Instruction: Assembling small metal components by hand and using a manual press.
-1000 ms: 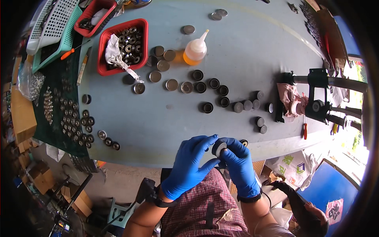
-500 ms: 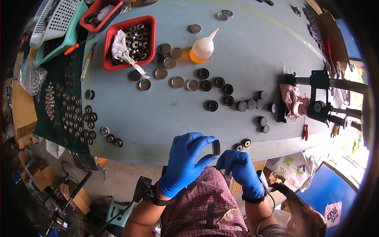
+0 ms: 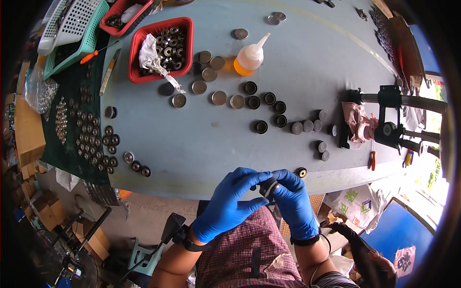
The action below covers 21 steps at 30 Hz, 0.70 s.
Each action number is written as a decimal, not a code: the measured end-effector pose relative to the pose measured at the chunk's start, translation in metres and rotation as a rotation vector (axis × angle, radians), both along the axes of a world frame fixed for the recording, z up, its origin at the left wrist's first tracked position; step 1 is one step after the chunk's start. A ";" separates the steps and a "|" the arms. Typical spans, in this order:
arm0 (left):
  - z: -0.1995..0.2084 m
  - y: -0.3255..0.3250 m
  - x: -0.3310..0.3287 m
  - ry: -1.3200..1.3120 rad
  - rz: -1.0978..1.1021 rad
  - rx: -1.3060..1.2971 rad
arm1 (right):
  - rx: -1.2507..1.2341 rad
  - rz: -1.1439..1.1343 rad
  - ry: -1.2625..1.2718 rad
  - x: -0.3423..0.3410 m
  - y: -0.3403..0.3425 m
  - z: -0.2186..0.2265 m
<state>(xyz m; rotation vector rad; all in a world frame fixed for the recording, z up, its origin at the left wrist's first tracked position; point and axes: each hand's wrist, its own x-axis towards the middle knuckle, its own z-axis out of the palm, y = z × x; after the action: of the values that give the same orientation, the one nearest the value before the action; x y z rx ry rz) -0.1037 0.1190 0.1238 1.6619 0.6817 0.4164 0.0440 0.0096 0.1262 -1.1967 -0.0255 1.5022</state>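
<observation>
1. Your left hand [image 3: 229, 201] and right hand [image 3: 294, 204], both in blue gloves, meet at the near edge of the table [image 3: 201, 139].
2. Both pinch one small dark round part [image 3: 268, 186] between the fingertips; its exact form is hard to make out.
3. One similar black part [image 3: 301, 172] sits on the table just beside your right hand.

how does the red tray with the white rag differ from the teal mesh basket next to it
The red plastic tray has solid walls; the teal mesh basket is perforated all over. The tray holds many small round metal parts and a crumpled white rag; what the basket holds cannot be told. The tray lies on the grey table, the basket at its left edge. Both are rectangular.
</observation>
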 end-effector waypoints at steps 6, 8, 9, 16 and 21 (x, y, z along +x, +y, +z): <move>-0.001 -0.009 -0.001 -0.051 0.159 -0.019 | 0.116 0.008 -0.305 -0.009 0.005 0.013; 0.003 -0.009 -0.001 -0.046 0.173 -0.054 | 0.174 0.063 -0.547 -0.008 0.000 0.008; 0.004 -0.009 -0.001 -0.045 0.173 -0.054 | 0.174 0.063 -0.546 -0.008 0.000 0.009; 0.005 -0.013 -0.001 -0.062 0.183 -0.071 | 0.224 0.097 -0.718 -0.008 0.000 0.008; 0.007 -0.003 0.004 -0.061 0.127 -0.186 | 0.033 -0.072 -0.161 -0.003 0.002 0.002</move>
<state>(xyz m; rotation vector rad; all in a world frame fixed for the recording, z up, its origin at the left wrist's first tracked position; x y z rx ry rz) -0.0996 0.1164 0.1307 1.4301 0.7597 0.4778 0.0406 0.0113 0.1283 -1.2766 -0.1137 1.3361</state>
